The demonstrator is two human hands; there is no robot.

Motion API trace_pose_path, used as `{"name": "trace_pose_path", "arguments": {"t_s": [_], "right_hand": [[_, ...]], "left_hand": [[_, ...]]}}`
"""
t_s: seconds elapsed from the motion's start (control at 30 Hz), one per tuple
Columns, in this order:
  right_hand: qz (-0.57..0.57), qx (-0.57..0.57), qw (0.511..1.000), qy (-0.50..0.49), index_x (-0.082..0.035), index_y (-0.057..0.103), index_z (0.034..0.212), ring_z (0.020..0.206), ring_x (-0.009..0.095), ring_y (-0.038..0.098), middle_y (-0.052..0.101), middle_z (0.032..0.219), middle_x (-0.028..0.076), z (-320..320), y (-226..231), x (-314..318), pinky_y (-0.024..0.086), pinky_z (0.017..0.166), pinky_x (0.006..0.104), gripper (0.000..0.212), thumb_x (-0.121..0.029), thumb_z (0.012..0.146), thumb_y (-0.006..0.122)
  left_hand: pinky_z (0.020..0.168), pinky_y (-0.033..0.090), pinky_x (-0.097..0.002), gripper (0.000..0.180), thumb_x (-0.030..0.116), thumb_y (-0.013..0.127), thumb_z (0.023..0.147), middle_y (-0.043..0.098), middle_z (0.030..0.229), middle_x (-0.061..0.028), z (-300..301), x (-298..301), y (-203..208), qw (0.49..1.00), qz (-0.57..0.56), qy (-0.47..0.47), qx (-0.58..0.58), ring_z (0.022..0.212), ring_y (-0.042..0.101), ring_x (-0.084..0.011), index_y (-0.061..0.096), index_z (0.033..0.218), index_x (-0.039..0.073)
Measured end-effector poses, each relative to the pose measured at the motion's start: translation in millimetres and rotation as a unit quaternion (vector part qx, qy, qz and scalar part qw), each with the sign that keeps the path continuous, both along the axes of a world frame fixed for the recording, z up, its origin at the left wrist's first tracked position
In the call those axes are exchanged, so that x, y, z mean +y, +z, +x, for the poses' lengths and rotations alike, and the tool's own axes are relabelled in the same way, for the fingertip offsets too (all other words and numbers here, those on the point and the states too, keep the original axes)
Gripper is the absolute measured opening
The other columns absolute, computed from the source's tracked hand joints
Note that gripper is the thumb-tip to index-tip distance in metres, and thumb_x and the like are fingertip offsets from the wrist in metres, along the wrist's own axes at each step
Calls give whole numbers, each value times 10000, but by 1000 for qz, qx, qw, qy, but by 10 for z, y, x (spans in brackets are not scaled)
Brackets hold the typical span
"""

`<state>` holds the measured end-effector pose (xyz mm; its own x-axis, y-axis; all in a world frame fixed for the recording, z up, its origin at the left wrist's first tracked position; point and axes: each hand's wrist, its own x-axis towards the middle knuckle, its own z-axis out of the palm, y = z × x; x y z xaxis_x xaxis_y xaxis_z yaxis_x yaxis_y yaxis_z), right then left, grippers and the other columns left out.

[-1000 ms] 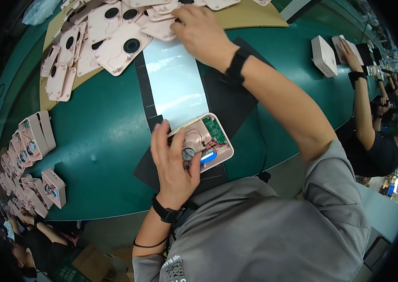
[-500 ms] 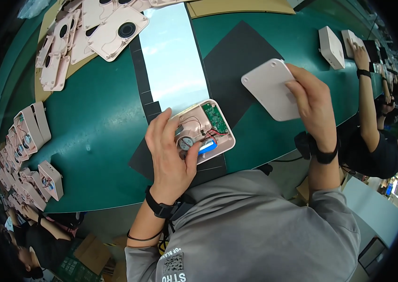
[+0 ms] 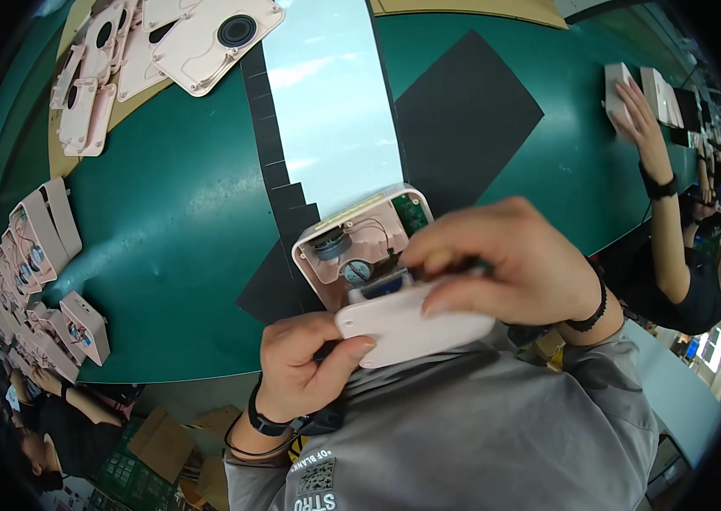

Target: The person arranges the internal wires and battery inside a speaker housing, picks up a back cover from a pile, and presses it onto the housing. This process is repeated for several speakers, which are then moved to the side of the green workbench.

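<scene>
A pale pink open housing (image 3: 304, 266) stands tilted in front of me at the table's near side. In it show a dark round speaker (image 3: 331, 245), a silver disc (image 3: 357, 272), thin wires and part of a green circuit board (image 3: 410, 215). My left hand (image 3: 301, 362) is closed, its thumb and fingers pinching the left corner of a pale flat cover (image 3: 416, 330), which covers the housing's near part. My right hand (image 3: 509, 268), blurred, has its thumb on the cover's right part; its fingers curl over the housing's right side. A dark blue part (image 3: 384, 284) shows between them.
Pale panels with round speakers (image 3: 237, 31) pile up on cardboard at the far left. Several filled housings (image 3: 85, 328) stand along the left edge. A light-blue sheet (image 3: 335, 102) and a black sheet (image 3: 471, 111) lie ahead. At right, a co-worker's hand (image 3: 637, 119) touches a white box.
My right hand has brought the cover left and down to the housing. My left hand has gone from inside the housing to the cover's corner. The housing now tilts up more.
</scene>
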<state>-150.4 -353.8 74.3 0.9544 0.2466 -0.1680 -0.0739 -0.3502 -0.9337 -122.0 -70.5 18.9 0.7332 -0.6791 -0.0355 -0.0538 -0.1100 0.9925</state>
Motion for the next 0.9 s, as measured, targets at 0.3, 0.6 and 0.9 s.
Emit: {"name": "trace_pose_path", "arguments": {"t_s": [0.3,0.6,0.9], "right_hand": [[-11,-18,984,-177,34,793,1091,811,165,645,691,895,86,-48,-341,53,494,703,273,203,12,889,777],[-98,-16,977,-186,30,796,1093,817,148,630,672,895,73,75,-417,132,490,711,262,220,19,874,791],[-119,-23,976,-182,19,785,1125,795,145,618,641,888,67,89,-455,136,492,708,258,253,7,873,801]], "left_hand": [[601,553,-237,161,88,758,990,744,774,-81,36,95,-161,975,21,113,188,664,726,-123,688,926,-43],[541,531,-234,208,92,641,1065,721,733,-84,236,42,-191,978,66,110,167,612,704,-109,671,917,-52],[518,509,-250,197,76,673,1042,686,672,-84,283,-20,-230,980,103,120,117,562,677,-130,663,888,-47]]}}
